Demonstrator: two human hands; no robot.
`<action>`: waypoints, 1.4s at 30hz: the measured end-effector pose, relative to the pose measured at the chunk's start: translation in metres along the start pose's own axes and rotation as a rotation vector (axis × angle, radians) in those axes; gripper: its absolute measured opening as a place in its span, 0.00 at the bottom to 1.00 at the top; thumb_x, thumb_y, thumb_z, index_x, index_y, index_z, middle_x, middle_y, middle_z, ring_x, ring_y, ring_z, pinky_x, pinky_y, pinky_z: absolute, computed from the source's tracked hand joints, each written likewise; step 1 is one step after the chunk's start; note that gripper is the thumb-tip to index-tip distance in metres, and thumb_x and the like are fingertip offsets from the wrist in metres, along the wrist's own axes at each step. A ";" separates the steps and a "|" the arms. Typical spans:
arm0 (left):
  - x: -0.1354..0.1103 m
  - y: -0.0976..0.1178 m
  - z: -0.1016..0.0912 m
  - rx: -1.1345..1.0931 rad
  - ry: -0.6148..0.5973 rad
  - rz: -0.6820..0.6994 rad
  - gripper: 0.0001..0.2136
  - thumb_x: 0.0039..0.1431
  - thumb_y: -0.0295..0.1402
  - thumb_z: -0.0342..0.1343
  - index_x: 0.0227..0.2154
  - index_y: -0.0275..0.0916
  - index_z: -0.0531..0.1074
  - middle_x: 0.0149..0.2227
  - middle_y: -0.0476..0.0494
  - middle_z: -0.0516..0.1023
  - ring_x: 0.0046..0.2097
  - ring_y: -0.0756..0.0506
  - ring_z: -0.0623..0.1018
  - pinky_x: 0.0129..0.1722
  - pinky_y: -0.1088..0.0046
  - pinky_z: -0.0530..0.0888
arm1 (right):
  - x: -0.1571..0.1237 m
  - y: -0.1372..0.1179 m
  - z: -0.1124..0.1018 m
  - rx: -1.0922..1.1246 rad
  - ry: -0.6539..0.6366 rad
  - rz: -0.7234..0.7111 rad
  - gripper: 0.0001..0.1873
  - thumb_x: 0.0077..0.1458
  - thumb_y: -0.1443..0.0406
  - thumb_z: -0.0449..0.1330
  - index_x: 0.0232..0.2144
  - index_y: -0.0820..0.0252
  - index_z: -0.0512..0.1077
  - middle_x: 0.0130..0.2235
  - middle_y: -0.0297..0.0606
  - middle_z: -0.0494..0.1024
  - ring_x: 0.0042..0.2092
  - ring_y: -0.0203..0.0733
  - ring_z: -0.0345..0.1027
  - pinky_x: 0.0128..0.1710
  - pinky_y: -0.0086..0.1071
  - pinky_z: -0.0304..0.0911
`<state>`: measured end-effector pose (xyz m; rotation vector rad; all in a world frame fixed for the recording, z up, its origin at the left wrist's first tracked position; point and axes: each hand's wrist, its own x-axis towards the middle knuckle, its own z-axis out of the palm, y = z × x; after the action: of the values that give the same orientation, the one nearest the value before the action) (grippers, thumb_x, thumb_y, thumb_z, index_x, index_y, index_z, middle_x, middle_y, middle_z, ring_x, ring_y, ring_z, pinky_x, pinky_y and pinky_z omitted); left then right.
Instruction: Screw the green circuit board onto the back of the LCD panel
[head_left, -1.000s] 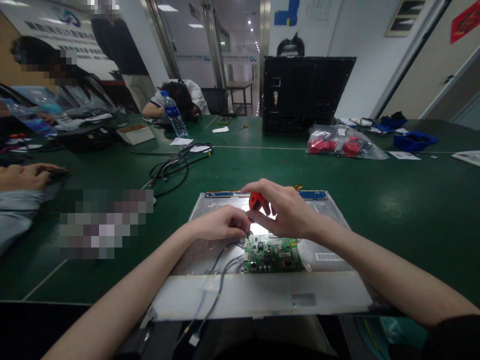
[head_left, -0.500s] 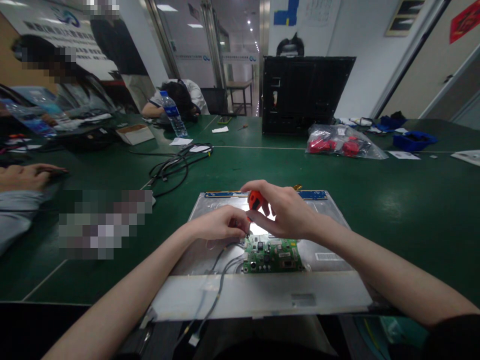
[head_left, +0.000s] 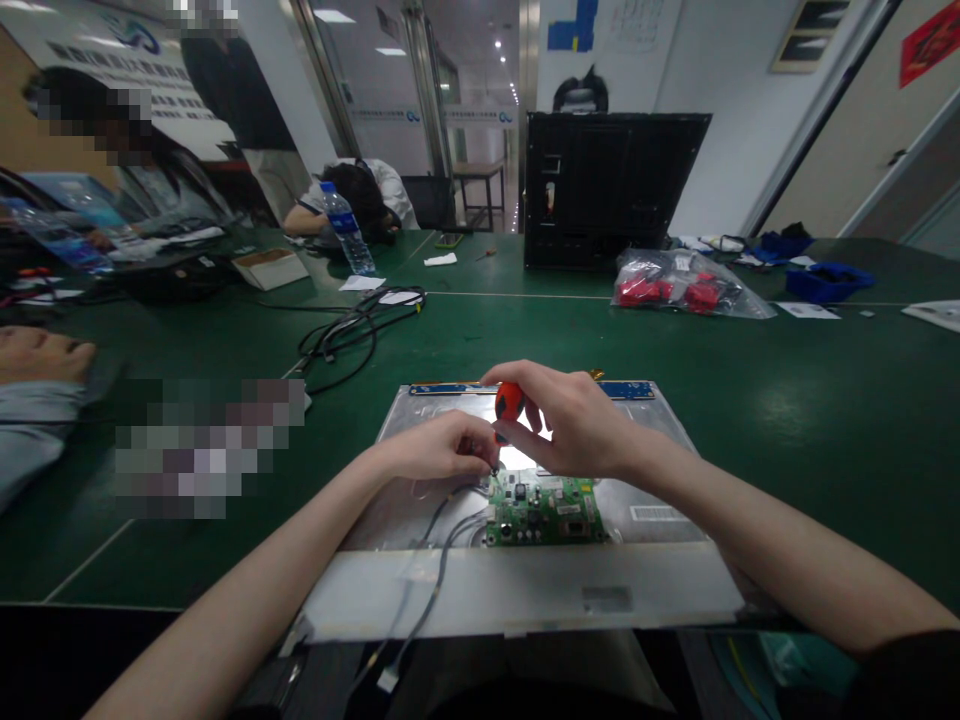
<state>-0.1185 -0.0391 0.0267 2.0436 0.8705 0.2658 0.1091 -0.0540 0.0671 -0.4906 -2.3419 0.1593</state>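
A silver metal panel (head_left: 660, 420) lies flat on the green table in front of me, with a small green circuit board (head_left: 544, 508) mounted near its front edge. My right hand (head_left: 574, 420) is closed around a screwdriver with an orange-red handle (head_left: 508, 400), held upright above the board's top left corner. My left hand (head_left: 439, 450) is pinched shut at the screwdriver's tip, by that same corner; what it pinches is too small to name. Grey cables (head_left: 439, 545) run from the board toward me.
A black monitor back (head_left: 607, 185) stands upright at the far side. A clear bag of red parts (head_left: 686, 285) lies to the right, a coil of black cable (head_left: 352, 330) to the left, a water bottle (head_left: 346, 228) beyond. Other people sit at the left; one hand (head_left: 37, 355) rests on the table.
My hands stay almost still at the board's corner; the orange handle has turned slightly in my right fingers. The other person's hand at the left has drawn back.
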 end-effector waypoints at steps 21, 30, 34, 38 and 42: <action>0.002 -0.004 -0.001 -0.014 -0.003 0.004 0.07 0.54 0.35 0.60 0.28 0.37 0.74 0.25 0.50 0.72 0.29 0.48 0.71 0.30 0.73 0.66 | 0.000 -0.003 -0.004 -0.010 -0.038 -0.001 0.25 0.65 0.69 0.51 0.63 0.65 0.57 0.50 0.45 0.74 0.36 0.36 0.68 0.30 0.31 0.64; -0.001 0.002 0.000 -0.007 0.002 -0.025 0.04 0.54 0.32 0.59 0.30 0.37 0.75 0.26 0.51 0.72 0.29 0.48 0.71 0.30 0.74 0.66 | 0.001 -0.004 -0.007 -0.068 -0.042 -0.017 0.20 0.68 0.67 0.55 0.60 0.63 0.61 0.42 0.38 0.75 0.32 0.33 0.66 0.26 0.27 0.58; -0.001 0.003 -0.002 -0.014 -0.021 -0.046 0.03 0.53 0.31 0.58 0.30 0.37 0.75 0.26 0.51 0.73 0.29 0.49 0.72 0.31 0.74 0.66 | 0.000 -0.002 -0.007 -0.118 -0.007 -0.061 0.15 0.69 0.63 0.58 0.55 0.60 0.65 0.41 0.37 0.77 0.28 0.30 0.63 0.26 0.28 0.55; 0.000 0.002 -0.002 -0.019 -0.035 -0.050 0.04 0.54 0.32 0.59 0.31 0.37 0.76 0.27 0.51 0.74 0.30 0.48 0.72 0.31 0.74 0.66 | -0.001 0.000 -0.004 -0.111 0.009 -0.060 0.13 0.68 0.62 0.58 0.53 0.61 0.67 0.41 0.36 0.78 0.28 0.30 0.64 0.26 0.28 0.56; 0.000 0.001 -0.001 -0.029 -0.024 -0.032 0.04 0.55 0.32 0.60 0.30 0.37 0.76 0.26 0.51 0.73 0.30 0.49 0.72 0.31 0.74 0.66 | -0.002 0.000 -0.001 -0.043 0.032 -0.040 0.19 0.67 0.65 0.55 0.58 0.62 0.63 0.47 0.41 0.77 0.35 0.34 0.71 0.28 0.29 0.61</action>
<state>-0.1184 -0.0386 0.0276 2.0003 0.8789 0.2352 0.1108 -0.0547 0.0663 -0.4634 -2.3263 0.0813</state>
